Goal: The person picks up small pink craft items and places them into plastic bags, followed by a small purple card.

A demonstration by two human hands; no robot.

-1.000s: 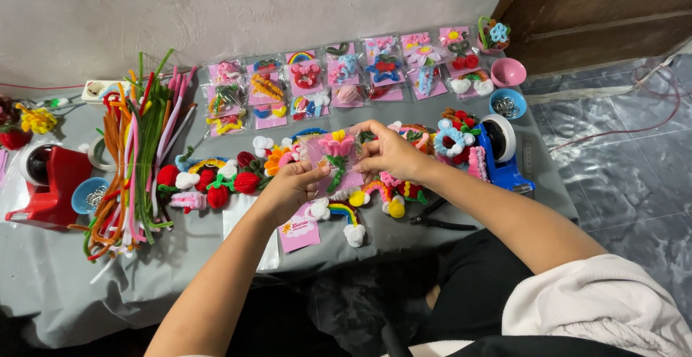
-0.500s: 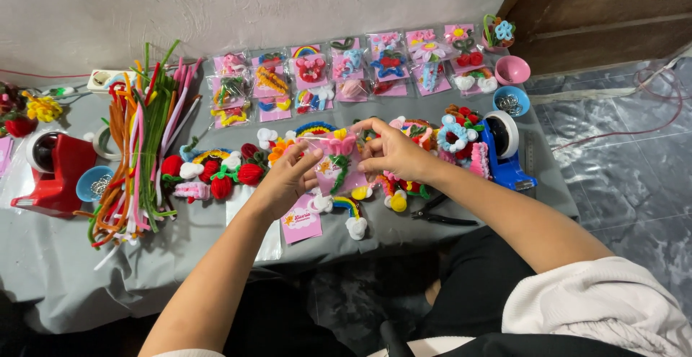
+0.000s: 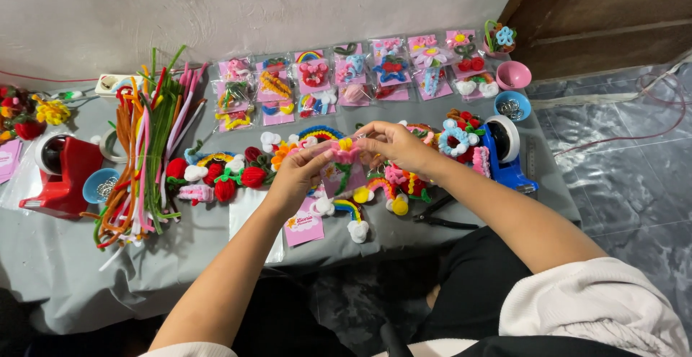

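The pink pipe-cleaner flower [image 3: 346, 153] sits between both hands above the middle of the tabletop, over a small pink backing card that is mostly hidden; the left hand [image 3: 299, 175] pinches it from the near side and the right hand [image 3: 393, 146] pinches its top with fingertips, neither hand loose nor fully clenched. As a judgement, the piece handles best with light fingertip pressure, so the fuzzy petals keep their shape, and with the card kept flat under it. Close around lie finished pieces: a small rainbow with white clouds [image 3: 347, 213] and another pink card [image 3: 303, 226] near the front edge, red strawberry shapes [image 3: 238, 178] to the left, black pliers [image 3: 441, 214] just right of the hands. A blue tape dispenser [image 3: 504, 153] stands toward the right edge, a red one [image 3: 63, 175] toward the left edge, with a bundle of coloured pipe cleaners [image 3: 148, 151] between. Bagged items on pink cards [image 3: 346, 76] line the back edge. The crowd of loose pieces under the hands leaves little bare cloth to set anything down
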